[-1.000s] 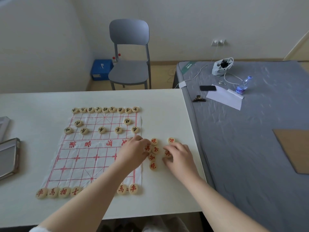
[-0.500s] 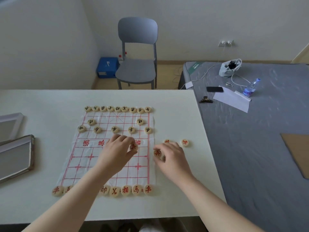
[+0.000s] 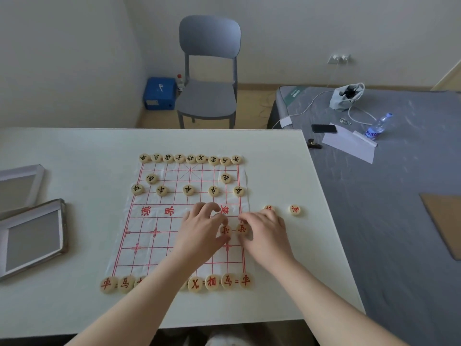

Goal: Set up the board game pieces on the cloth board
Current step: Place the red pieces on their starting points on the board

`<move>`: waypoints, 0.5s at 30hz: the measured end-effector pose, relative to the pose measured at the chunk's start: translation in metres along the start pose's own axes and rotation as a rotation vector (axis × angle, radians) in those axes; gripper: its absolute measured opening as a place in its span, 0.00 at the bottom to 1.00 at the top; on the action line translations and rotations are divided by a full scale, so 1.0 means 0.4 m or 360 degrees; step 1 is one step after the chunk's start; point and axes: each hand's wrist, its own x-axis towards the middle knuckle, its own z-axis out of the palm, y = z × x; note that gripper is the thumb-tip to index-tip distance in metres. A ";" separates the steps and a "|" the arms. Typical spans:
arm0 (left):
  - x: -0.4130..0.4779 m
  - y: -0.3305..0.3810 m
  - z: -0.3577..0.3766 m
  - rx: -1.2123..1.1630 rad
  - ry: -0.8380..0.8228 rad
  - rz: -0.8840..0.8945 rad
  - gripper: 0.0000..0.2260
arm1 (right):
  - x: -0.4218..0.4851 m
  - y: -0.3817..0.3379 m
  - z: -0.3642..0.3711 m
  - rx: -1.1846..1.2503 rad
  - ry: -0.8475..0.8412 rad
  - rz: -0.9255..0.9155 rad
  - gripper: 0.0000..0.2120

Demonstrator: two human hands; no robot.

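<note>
A white cloth board (image 3: 159,221) with red grid lines lies on the table. Black-lettered wooden discs (image 3: 189,158) fill its far rows. Red-lettered discs (image 3: 212,282) line the near edge, some hidden by my left forearm. My left hand (image 3: 202,236) rests on the board's right half, its fingers on a red soldier disc (image 3: 225,230). My right hand (image 3: 267,233) holds a second red soldier disc (image 3: 242,229) at the board's right edge. Two more red discs lie off the board, one (image 3: 295,210) in the open and one (image 3: 269,208) half hidden behind my right hand.
The white table (image 3: 74,146) ends just right of the board. Two shallow box halves (image 3: 32,236) sit at its left edge. A grey chair (image 3: 209,71) stands beyond. A grey mattress (image 3: 399,196) on the right carries a phone, a paper, a bottle and a bag.
Both hands left the loose pile right of the board and moved onto its right side, each bringing a red soldier disc. The camera view shifted left.
</note>
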 end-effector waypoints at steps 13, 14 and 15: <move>-0.004 -0.021 0.008 -0.0033 0.0062 0.0067 0.16 | 0.001 -0.006 0.002 -0.0048 -0.0030 0.0058 0.18; -0.005 -0.024 0.009 -0.0040 0.0083 0.0065 0.16 | 0.001 -0.006 0.002 -0.0057 -0.0037 0.0055 0.18; -0.006 -0.027 0.007 -0.0042 0.0099 0.0062 0.15 | 0.001 -0.005 0.002 -0.0061 -0.0042 0.0053 0.18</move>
